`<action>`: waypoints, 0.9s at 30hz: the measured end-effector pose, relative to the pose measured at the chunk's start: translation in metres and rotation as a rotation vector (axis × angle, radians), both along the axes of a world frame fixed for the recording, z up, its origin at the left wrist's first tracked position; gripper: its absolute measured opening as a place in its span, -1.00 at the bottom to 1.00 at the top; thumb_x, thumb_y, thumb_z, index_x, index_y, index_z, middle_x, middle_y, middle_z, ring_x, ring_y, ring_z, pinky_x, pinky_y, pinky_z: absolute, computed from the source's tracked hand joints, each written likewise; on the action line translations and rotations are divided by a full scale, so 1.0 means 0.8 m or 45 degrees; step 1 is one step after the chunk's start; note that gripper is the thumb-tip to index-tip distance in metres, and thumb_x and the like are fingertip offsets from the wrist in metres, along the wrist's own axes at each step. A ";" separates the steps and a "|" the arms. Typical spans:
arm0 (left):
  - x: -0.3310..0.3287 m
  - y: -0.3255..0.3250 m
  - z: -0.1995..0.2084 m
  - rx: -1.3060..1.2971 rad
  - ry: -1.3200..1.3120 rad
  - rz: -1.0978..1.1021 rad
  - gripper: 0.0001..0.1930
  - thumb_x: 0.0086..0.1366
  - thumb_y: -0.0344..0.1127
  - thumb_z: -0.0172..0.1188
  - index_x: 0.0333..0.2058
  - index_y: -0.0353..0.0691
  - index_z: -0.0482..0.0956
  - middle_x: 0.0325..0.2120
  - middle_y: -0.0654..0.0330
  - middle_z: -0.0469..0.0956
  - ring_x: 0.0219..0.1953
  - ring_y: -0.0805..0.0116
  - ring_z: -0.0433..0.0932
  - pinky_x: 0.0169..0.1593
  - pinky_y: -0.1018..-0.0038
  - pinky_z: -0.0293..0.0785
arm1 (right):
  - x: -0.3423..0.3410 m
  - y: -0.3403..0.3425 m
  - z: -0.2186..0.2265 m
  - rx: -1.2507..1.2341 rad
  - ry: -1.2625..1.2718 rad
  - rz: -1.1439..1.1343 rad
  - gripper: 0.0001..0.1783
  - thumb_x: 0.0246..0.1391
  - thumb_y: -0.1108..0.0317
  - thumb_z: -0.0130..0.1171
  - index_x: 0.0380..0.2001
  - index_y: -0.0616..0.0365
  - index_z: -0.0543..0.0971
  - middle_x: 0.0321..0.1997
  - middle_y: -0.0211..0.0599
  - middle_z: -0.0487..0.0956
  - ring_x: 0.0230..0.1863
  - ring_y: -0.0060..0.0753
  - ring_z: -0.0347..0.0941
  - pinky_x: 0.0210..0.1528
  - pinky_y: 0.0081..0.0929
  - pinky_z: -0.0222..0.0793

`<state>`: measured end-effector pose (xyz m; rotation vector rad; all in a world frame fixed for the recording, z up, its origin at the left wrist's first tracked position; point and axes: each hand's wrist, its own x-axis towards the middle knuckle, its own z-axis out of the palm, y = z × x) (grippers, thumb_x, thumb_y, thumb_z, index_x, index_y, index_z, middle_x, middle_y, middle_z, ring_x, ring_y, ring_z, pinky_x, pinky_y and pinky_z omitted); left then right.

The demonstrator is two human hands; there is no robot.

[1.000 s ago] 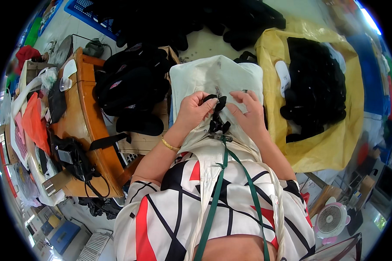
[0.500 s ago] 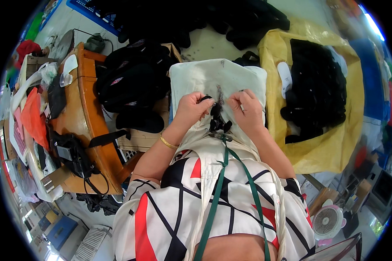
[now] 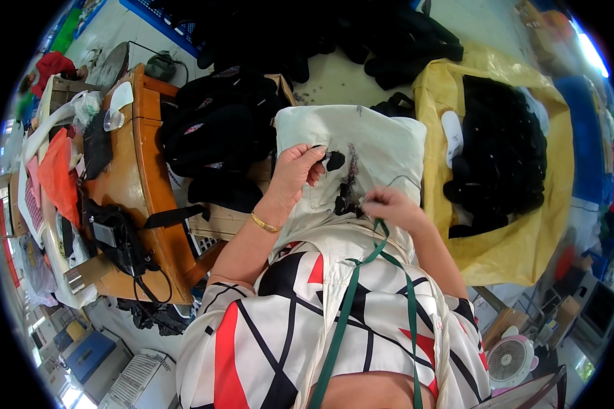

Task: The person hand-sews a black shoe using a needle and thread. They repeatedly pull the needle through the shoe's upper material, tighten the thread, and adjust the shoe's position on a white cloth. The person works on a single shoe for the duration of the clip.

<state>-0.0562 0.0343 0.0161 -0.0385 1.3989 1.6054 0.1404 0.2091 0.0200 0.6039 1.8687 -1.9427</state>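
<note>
The left hand (image 3: 297, 174) pinches a black scrap (image 3: 335, 161), jutting right of that grip; the right hand (image 3: 392, 206) sits farther, its hold unclear.

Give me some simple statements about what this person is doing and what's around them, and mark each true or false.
1. The left hand pinches a small black piece between its fingers. True.
2. The gold-coloured bracelet is worn on the person's right arm. False: it is worn on the left.
3. The yellow bag on the person's right holds black items. True.
4. The orange-brown table stands to the person's right. False: it stands to the left.
5. A white and pink fan shows at the lower right. True.
</note>
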 end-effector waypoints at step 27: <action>0.024 0.007 0.002 0.134 -0.109 -0.191 -0.83 0.32 -0.25 0.23 -0.38 -0.23 0.59 -0.66 0.36 0.50 -0.68 0.65 0.43 -0.63 0.71 0.34 | -0.037 -0.016 0.042 0.393 0.215 -0.448 -0.75 0.13 0.28 0.22 -0.35 0.30 0.62 -0.46 -0.37 0.50 -0.40 -0.55 0.37 -0.33 -0.56 0.25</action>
